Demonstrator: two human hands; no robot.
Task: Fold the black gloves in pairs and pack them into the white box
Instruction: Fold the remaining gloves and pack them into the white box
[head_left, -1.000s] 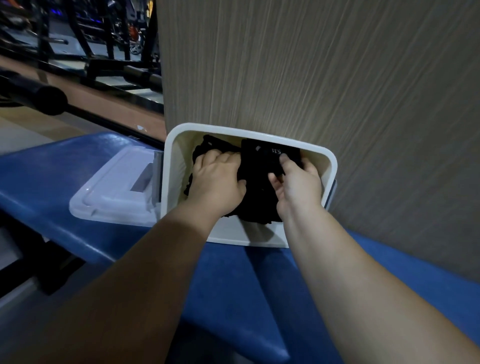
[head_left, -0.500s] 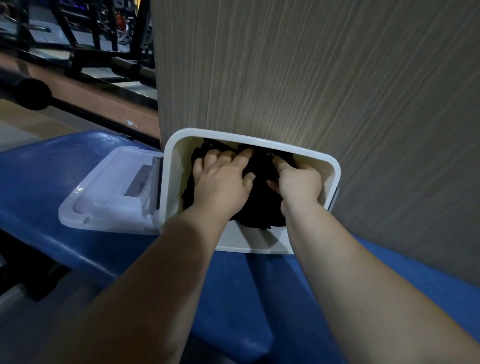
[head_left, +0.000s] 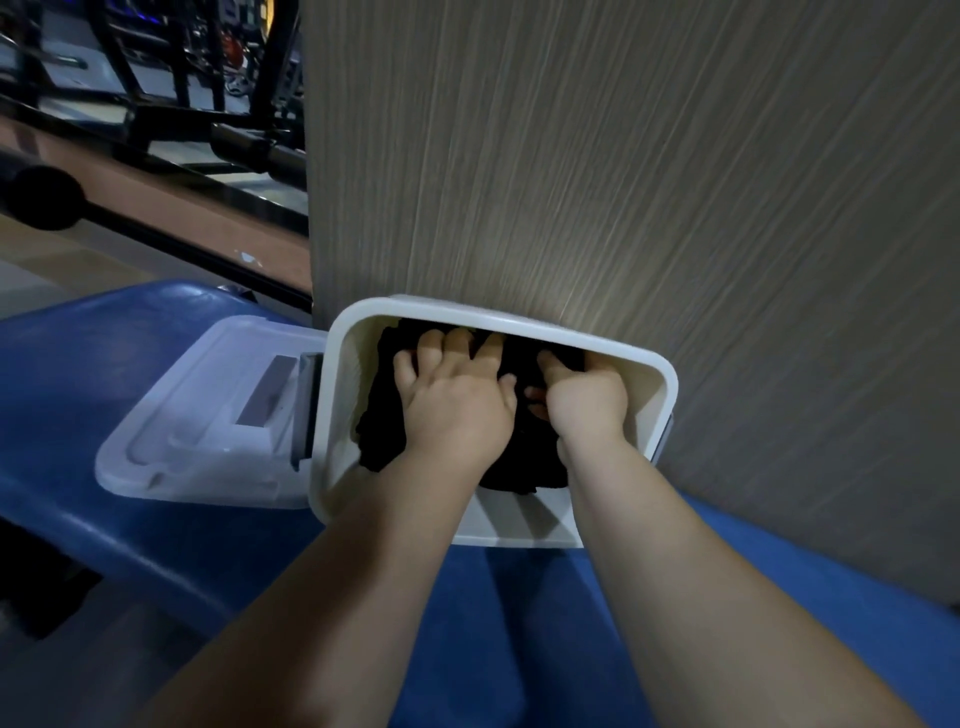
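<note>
Gloves (head_left: 522, 457) lie as a black heap inside the box (head_left: 514, 527), which stands on a blue bench (head_left: 519, 634) with its far rim against a wood-grain panel (head_left: 623, 182). The left hand (head_left: 454, 402) lies flat on the heap, fingers spread and straight. The right hand (head_left: 584, 400) reaches in just beside it. Its fingertips dip under the far rim, so whether it grips cloth cannot be told. A white lid (head_left: 208, 415) lies open, touching the box's left side. Dark metal frames (head_left: 182, 78) stand beyond, dim and blurred. Single gloves and folds cannot be made out.
</note>
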